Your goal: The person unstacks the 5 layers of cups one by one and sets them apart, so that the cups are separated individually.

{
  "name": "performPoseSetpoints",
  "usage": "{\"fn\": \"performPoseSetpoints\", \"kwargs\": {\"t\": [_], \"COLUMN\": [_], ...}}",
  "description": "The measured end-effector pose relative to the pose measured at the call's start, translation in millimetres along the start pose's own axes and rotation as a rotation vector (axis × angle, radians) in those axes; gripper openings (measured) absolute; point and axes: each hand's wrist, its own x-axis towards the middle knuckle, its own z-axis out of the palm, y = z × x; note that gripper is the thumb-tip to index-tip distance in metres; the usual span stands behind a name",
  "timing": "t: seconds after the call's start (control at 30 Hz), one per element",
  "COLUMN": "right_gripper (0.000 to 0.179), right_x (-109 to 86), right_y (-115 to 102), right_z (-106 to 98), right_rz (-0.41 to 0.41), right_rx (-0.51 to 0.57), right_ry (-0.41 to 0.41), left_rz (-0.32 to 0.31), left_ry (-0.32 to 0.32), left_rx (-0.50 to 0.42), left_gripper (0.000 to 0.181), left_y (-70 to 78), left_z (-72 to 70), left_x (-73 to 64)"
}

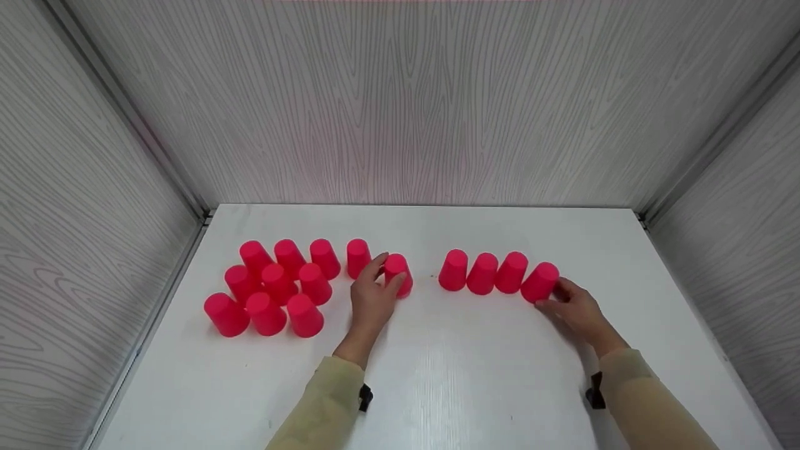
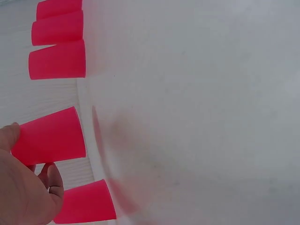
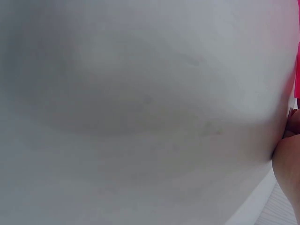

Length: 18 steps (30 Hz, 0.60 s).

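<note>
My left hand (image 1: 373, 299) pinches an upside-down pink cup (image 1: 398, 275) between thumb and fingers, near the middle of the table. In the left wrist view the held cup (image 2: 51, 138) seems slightly above the tabletop, its rim apart from its reflection. To its left stands another upside-down cup (image 1: 358, 258). My right hand (image 1: 581, 312) grips the rightmost cup (image 1: 540, 282) of a short row, thumb in front and fingers behind. The other cups of that row (image 1: 482, 274) stand close together on its left. The right wrist view catches only edges of the hand (image 3: 288, 154) and a cup (image 3: 297, 72).
Several more upside-down pink cups (image 1: 279, 283) stand in rows at the left of the white table (image 1: 469, 375). Grey wood-grain panels rise at the back (image 1: 406, 106), left (image 1: 81, 219) and right (image 1: 737, 200).
</note>
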Motion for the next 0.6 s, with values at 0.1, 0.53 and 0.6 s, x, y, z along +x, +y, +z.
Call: {"fn": "performPoseSetpoints", "kwargs": {"t": [0.1, 0.53, 0.6], "right_gripper": [0.097, 0.098, 0.098], "right_x": [-0.1, -2.3, -2.1], "right_y": [0, -1, -1], "right_z": [-1, -1, -1], "right_rz": [0.005, -0.02, -0.03], "right_rx": [-0.001, 0.002, 0.002], "right_ry": [-0.001, -0.005, -0.005], "left_rz": [0.008, 0.0, 0.003], "left_ry": [0.039, 0.14, 0.15], "left_rx": [0.0, 0.002, 0.004], "left_gripper": [0.065, 0.07, 0.068], "left_y": [0.0, -9.0, -11.7], "left_z": [-10.5, -46.9, -50.4], "left_x": [-3.1, -13.4, -13.8]}}
